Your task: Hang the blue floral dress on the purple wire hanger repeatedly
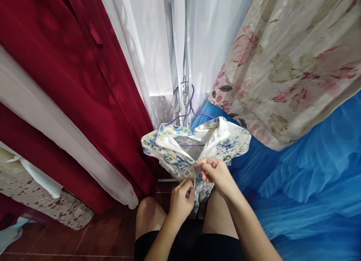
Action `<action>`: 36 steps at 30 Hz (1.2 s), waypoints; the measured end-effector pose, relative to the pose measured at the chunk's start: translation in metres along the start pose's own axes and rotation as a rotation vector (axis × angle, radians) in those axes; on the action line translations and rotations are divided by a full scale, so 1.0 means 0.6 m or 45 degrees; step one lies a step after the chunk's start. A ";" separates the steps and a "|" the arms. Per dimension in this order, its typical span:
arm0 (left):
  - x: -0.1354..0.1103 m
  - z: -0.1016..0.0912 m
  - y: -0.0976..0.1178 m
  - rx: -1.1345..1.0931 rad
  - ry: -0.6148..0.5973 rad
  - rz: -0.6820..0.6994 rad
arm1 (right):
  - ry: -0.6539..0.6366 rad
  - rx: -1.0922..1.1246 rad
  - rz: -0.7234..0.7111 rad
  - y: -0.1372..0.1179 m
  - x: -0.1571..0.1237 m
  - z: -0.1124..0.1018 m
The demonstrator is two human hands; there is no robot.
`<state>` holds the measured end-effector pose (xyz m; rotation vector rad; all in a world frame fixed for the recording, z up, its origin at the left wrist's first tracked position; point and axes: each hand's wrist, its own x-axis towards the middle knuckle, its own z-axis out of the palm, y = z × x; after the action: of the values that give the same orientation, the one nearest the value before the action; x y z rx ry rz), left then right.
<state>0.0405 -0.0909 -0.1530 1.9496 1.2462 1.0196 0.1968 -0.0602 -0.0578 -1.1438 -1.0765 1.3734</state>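
A floral collared garment (pixel 175 157), white with blue and yellow flowers, hangs in front of me on a purple hanger (pixel 192 97). The hanger's hook rests at a metal rack piece among the white drapes. My right hand (pixel 210 170) pinches the front edge of the garment just below the point of the neckline. Lower down on the same front opening, my left hand (pixel 183 197) is closed on the fabric edge. Whether a zipper or button lies under my fingers is too small to tell.
Red fabric (pixel 113 103) and a white strip hang at the left. Behind the hanger are white drapes (pixel 149 47). A pink-flowered cloth (pixel 290 80) and blue tulle (pixel 304 189) fill the right. My bare knees flank the garment above the red tiled floor (pixel 104 234).
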 end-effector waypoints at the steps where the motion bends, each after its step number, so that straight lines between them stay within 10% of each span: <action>1: -0.002 0.000 0.007 0.034 -0.042 0.007 | 0.035 0.005 -0.060 -0.027 0.012 0.003; 6: -0.014 0.010 0.046 0.297 -0.305 0.095 | 0.116 0.082 -0.319 -0.136 0.057 0.026; 10: -0.004 -0.004 0.060 0.343 -0.424 0.149 | 0.167 0.075 -0.413 -0.143 0.053 0.032; 17: 0.135 -0.123 0.116 -0.010 0.370 0.399 | 0.110 -0.093 -0.469 -0.119 0.030 0.021; 25: 0.218 -0.169 0.185 0.149 0.484 0.741 | 0.253 -0.567 -0.567 -0.063 0.060 0.014; 31: 0.244 -0.263 0.075 -0.618 1.097 0.272 | 0.141 -0.569 -0.393 -0.002 0.046 0.013; 36: 0.239 -0.255 -0.050 -1.658 1.051 -0.483 | 0.021 -0.347 -0.355 0.013 0.028 0.022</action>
<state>-0.0651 0.0655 -0.0569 0.2777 0.8148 1.8251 0.1819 -0.0444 -0.0650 -1.1446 -1.3854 1.0202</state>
